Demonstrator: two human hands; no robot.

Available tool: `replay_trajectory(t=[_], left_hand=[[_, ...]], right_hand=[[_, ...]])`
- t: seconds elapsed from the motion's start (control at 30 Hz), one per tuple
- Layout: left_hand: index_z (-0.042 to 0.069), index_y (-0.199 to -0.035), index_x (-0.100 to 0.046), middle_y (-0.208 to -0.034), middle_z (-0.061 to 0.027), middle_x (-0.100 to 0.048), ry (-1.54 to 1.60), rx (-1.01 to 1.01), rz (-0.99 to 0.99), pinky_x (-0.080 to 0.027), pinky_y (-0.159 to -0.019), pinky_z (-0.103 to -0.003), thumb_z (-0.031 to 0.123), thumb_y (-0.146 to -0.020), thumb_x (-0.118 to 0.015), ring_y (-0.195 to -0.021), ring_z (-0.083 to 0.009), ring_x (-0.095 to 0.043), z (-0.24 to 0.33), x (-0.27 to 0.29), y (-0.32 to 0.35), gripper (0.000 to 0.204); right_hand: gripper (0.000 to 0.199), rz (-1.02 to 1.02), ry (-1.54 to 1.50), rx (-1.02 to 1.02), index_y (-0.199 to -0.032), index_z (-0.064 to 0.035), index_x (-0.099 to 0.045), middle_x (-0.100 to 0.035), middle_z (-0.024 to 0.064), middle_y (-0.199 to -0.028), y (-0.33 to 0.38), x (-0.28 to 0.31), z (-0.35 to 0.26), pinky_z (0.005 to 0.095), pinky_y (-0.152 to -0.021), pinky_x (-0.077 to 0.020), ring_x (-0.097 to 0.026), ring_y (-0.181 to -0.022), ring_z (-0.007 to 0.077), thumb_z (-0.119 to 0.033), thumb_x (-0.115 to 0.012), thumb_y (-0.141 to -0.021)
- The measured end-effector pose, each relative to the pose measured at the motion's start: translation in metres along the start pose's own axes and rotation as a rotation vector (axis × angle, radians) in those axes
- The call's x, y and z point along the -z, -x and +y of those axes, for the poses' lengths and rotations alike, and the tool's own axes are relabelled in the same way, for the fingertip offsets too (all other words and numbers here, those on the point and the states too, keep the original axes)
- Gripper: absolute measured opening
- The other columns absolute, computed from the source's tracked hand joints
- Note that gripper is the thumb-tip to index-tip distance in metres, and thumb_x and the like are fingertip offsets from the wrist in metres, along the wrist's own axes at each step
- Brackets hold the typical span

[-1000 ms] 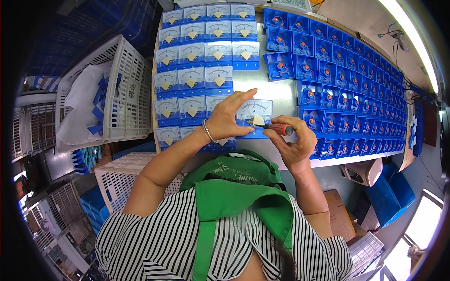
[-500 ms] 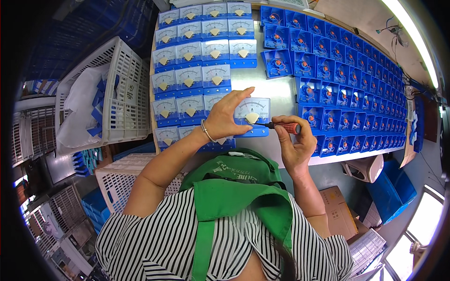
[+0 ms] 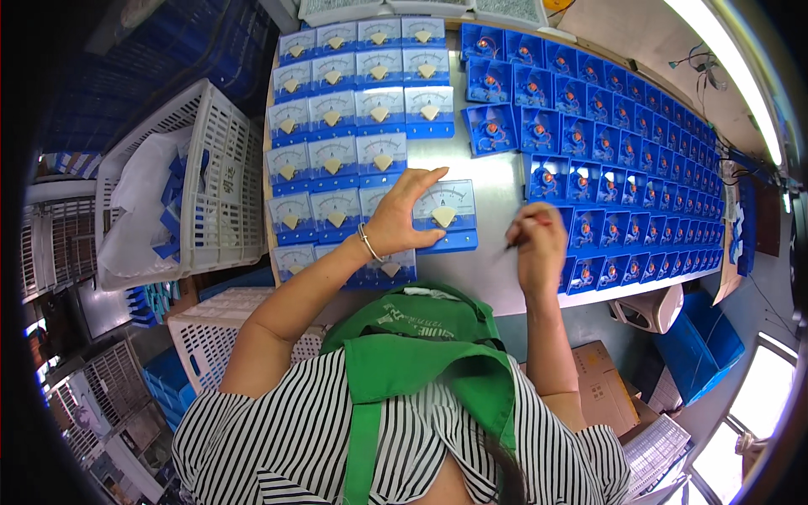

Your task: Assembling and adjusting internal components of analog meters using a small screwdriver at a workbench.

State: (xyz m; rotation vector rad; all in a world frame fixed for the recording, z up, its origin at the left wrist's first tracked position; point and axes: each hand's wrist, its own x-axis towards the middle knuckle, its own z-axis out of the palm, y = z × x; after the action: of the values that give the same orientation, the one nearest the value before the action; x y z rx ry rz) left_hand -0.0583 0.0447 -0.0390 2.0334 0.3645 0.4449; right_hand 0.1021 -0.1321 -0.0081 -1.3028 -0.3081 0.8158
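My left hand (image 3: 399, 216) grips the left side of an analog ammeter (image 3: 455, 203), thumb at its lower edge and fingers near its top. This meter has a clear front, a white scale, a cream fan-shaped cover and a blue base. It lies on the metal tabletop. To its right, my right hand (image 3: 543, 248) is closed around a screwdriver (image 3: 512, 246) with a red and dark handle. Motion blurs its shaft, which points down and left, apart from the meter. Finished-looking meters of the same kind (image 3: 380, 106) stand in rows beside and beyond my left hand.
Rows of open blue housings (image 3: 539, 130) with orange parts and wires inside cover the right of the metal table (image 3: 484, 175). A white crate (image 3: 225, 181) with blue pieces stands at the left. Trays of small parts (image 3: 509, 10) sit at the far edge. Below right is a cardboard box (image 3: 602, 387).
My right hand has drawn the screwdriver away from the meter's lower front, and its tip now points down and left. My left hand stays on the meter. The whole view has shifted slightly.
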Motion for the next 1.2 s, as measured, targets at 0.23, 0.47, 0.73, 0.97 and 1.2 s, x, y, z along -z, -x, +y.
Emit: replay_trajectory(t=[0.23,0.47,0.73,0.97,1.2], left_hand=[[0.006,-0.136,-0.043,-0.122,-0.0154,-0.052,-0.097,-0.057,-0.052,-0.037,-0.103,-0.040,0.025,-0.067,-0.077,-0.118,-0.0330,-0.047,-0.033,-0.018,-0.032,0.080],[0.009,-0.130,-0.046,-0.129,-0.0128,-0.046,-0.784,-0.028,0.139,-0.030,-0.106,-0.054,0.018,-0.065,-0.077,-0.122,-0.0308,-0.044,-0.085,0.021,-0.101,0.072],[0.009,-0.127,-0.048,-0.123,-0.0114,-0.050,-0.812,0.132,0.015,-0.033,-0.105,-0.050,0.022,-0.061,-0.080,-0.121,-0.0306,-0.046,-0.088,0.031,-0.127,0.074],[0.004,-0.127,-0.051,-0.116,-0.0154,-0.050,-0.058,-0.064,-0.007,-0.042,-0.095,-0.036,0.022,-0.061,-0.076,-0.107,-0.0308,-0.052,0.007,0.033,-0.052,0.073],[0.005,-0.138,-0.043,-0.124,-0.0117,-0.049,0.229,0.091,-0.099,-0.042,-0.097,-0.033,0.021,-0.062,-0.076,-0.115,-0.0238,-0.050,0.035,0.020,-0.022,0.084]], right_hand=[[0.019,-0.052,0.032,-0.331,-0.085,-0.0023,-0.060,-0.053,0.0018,-0.061,-0.022,-0.002,0.031,0.0250,-0.042,-0.0349,-0.050,-0.051,0.0115,-0.021,-0.060,-0.091],[0.015,-0.101,1.164,0.338,-0.075,-0.0033,-0.058,-0.061,0.0165,-0.067,-0.062,0.006,0.075,0.0438,-0.056,-0.0475,-0.061,-0.061,0.0354,-0.014,-0.068,-0.077],[0.013,-0.029,1.231,0.350,-0.086,-0.0041,-0.065,-0.065,0.0146,-0.075,-0.079,0.001,0.066,0.0418,-0.059,-0.0494,-0.064,-0.066,0.0326,-0.016,-0.068,-0.080],[0.013,-0.099,0.376,-0.239,-0.092,-0.0001,-0.066,-0.062,0.0033,-0.068,-0.021,-0.004,0.041,0.0236,-0.045,-0.0394,-0.051,-0.049,0.0082,-0.010,-0.059,-0.088],[0.005,-0.182,-0.183,-0.340,-0.088,-0.0020,-0.063,-0.061,0.0027,-0.066,0.003,-0.021,0.040,0.0215,-0.042,-0.0393,-0.052,-0.049,0.0084,-0.002,-0.059,-0.085]])
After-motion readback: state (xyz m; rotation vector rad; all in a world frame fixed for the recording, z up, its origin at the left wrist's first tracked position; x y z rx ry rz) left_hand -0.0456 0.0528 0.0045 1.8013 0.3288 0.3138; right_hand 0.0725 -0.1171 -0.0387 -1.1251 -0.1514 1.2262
